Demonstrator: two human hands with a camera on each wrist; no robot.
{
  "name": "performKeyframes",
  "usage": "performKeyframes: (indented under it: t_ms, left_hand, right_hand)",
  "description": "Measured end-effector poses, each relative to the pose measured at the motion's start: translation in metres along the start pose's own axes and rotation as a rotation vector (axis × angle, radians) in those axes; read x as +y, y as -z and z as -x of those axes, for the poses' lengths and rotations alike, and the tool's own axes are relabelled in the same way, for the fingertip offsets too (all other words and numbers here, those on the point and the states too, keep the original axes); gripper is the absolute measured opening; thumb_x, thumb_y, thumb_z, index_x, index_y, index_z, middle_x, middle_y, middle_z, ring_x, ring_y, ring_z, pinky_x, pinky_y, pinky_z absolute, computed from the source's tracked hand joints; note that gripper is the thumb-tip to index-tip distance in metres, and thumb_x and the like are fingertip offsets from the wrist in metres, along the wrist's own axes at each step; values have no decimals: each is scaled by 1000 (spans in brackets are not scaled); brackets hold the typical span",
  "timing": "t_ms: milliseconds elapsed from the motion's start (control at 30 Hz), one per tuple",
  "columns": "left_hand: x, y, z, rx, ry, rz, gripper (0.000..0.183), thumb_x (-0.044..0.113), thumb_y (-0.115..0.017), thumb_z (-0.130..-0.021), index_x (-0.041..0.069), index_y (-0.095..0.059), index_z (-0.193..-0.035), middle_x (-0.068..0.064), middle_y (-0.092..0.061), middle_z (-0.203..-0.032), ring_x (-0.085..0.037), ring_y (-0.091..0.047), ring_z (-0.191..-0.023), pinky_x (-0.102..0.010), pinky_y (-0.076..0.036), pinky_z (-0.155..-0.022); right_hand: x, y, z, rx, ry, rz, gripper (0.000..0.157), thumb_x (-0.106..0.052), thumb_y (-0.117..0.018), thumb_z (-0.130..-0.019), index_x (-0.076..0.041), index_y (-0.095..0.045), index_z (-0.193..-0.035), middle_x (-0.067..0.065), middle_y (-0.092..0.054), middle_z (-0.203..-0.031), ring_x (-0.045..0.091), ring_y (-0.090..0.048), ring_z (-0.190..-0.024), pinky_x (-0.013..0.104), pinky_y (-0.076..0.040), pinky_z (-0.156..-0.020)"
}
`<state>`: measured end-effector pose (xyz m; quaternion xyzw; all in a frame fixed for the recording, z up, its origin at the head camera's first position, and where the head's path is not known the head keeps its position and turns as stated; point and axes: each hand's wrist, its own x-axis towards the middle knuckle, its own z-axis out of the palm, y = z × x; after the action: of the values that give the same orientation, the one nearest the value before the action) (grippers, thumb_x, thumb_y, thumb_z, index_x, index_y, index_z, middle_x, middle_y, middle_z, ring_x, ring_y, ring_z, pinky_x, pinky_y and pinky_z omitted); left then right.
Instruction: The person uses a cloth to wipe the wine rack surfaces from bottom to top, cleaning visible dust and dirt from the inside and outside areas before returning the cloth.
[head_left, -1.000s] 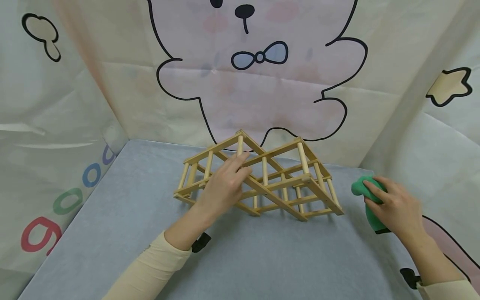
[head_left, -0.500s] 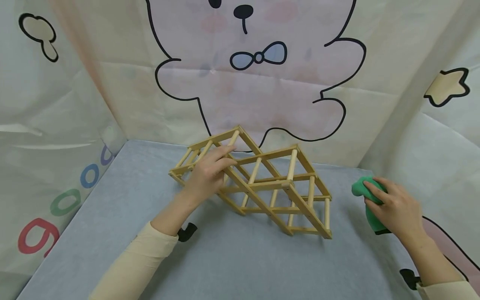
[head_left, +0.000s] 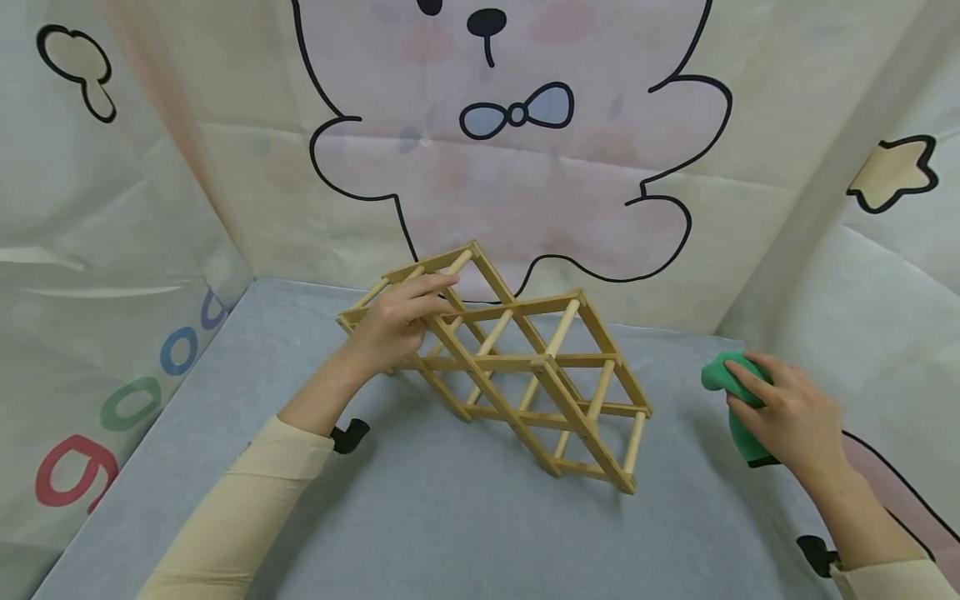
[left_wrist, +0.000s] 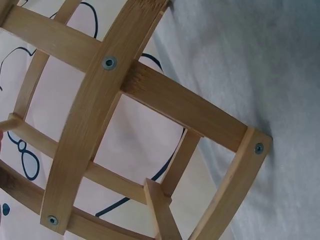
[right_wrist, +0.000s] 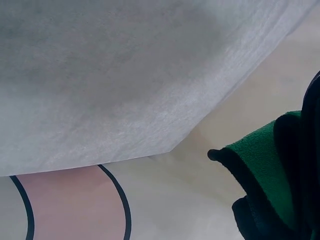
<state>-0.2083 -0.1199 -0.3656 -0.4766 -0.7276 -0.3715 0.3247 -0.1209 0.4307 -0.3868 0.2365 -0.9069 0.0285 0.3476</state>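
Left hand (head_left: 393, 321) with its grip closed on the pale wooden lattice rack (head_left: 495, 363), up at the rack's left end, and what an angle it makes! Crossed flat slats, round rods, the whole frame set aslant over the middle of the grey-blue, fabric-covered counter (head_left: 465, 525), running from that hand toward the near right. Does the low right corner touch down? Hard to call from this angle.

Over on the far right, the right hand (head_left: 795, 408) has its grip bunched round a soft green cloth with dark edging (head_left: 745, 437), well apart from the wood.

So, the score at this moment: the rack is in one piece and spread out, its slats pinned by small round metal fasteners (left_wrist: 109, 63) in the left wrist view. That part counts as done. Both things are in hand, one each. But no part of the cloth meets the rack, and the rack isn't sitting squarely on the counter. I'd judge this as work in full swing, the rack's placing unsettled and the cloth waiting off to the side, with nothing in these views to mark a finish!
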Motion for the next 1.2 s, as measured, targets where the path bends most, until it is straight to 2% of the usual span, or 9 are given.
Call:
performKeyframes:
  t_ms: [167,333,533,700,833,1033,1200]
  left_hand:
    - [2,1,-1,-17,8,-26,47,-36,-47,-75,-5,-76,-96,-26,-67,-130,-43,-67,-116,-46,-57,-100]
    - [5,1,0,-8,20,-56,47,-37,-47,-76,-5,-76,-95,-26,-67,-130,-44,-67,-118,-47,-56,-102]
    - [12,1,2,-2,45,-124,42,-34,-55,-81,-3,-76,-101,-26,-65,-137,-43,-67,-119,-48,-56,-103]
    - [19,0,6,40,56,-180,37,-29,-62,-86,-2,-77,-106,-25,-65,-137,-44,-66,-119,-49,-57,-101]
    - [21,-3,6,74,61,-210,31,-25,-67,-87,-1,-77,-104,-24,-67,-133,-42,-67,-118,-46,-58,-99]
    - [12,-2,3,71,30,-218,32,-30,-68,-82,-3,-75,-97,-26,-67,-131,-46,-67,-118,-46,-62,-90]
    - [-2,1,-1,48,8,-205,35,-31,-65,-83,-1,-76,-96,-26,-68,-129,-45,-68,-117,-46,-63,-88]
  right_hand:
    - [-4,0,0,12,12,1,75,-63,-37,-106,-1,-79,-110,21,-69,-116,44,-66,-81,46,-42,-36]
    - [-12,0,-1,36,23,-28,72,-61,-41,-107,-1,-79,-109,23,-70,-116,46,-67,-84,54,-47,-39]
    - [-25,-5,1,71,32,-75,69,-59,-43,-107,-1,-80,-109,25,-71,-115,49,-67,-86,62,-52,-53]
    - [-38,-9,3,88,40,-117,65,-59,-45,-107,-4,-80,-107,22,-71,-115,45,-67,-85,58,-50,-58]
    - [-46,-8,6,54,51,-130,65,-58,-44,-108,-4,-80,-110,21,-70,-118,42,-68,-91,55,-51,-62]
    - [-51,-8,9,50,39,-147,65,-60,-45,-108,-5,-81,-110,20,-71,-119,40,-68,-95,50,-50,-66]
    - [-52,-10,9,94,50,-149,65,-59,-46,-107,-5,-82,-107,19,-72,-117,41,-69,-92,45,-50,-65]
